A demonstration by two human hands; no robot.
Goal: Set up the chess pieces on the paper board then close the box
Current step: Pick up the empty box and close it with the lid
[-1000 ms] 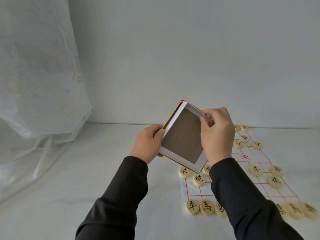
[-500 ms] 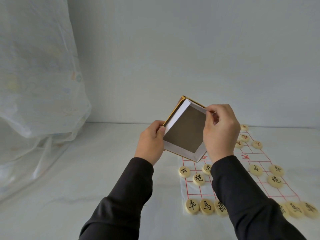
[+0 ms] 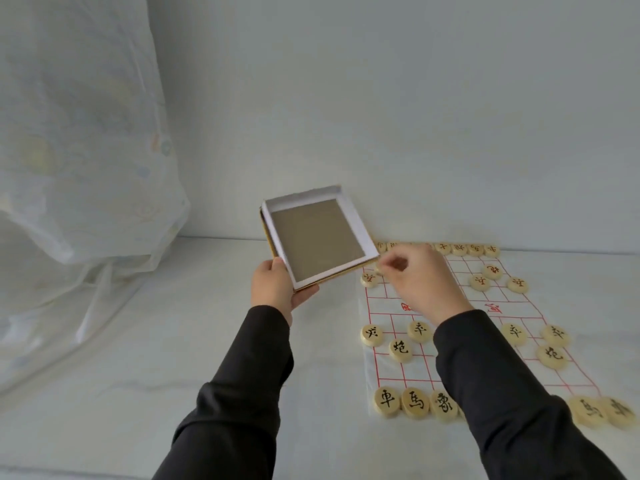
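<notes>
1. Left hand (image 3: 280,289) grips the box (image 3: 317,240) by its near corner, thumb on the white rim and fingers beneath. The right hand (image 3: 420,285), at three o'clock of the box, is apart from it with fingers curled. It is blurred, so I cannot tell whether it pinches anything.
2. The box is held in the air above the surface (image 3: 138,375), at ten o'clock from the paper board (image 3: 519,310). It is tilted with its open side toward the camera, and its grey floor shows no contents.
3. Chess pieces (image 3: 400,350) stand in ranks along the board's near and far edges and in rows between. Placing looks finished, so closing the box seems the step in hand.
4. To do it well, I judge: level the tray, square the lid's corners over the rim, and press down evenly. Work clear of the board at four o'clock so that no piece gets knocked.
5. A yellow edge under the tray may be the lid nested beneath or only the outer skin; I cannot tell which.
6. The right sleeve (image 3: 502,393) hides the middle of the near ranks. The far-rank characters are too small to read, and the rightmost near pieces are blurred.
</notes>
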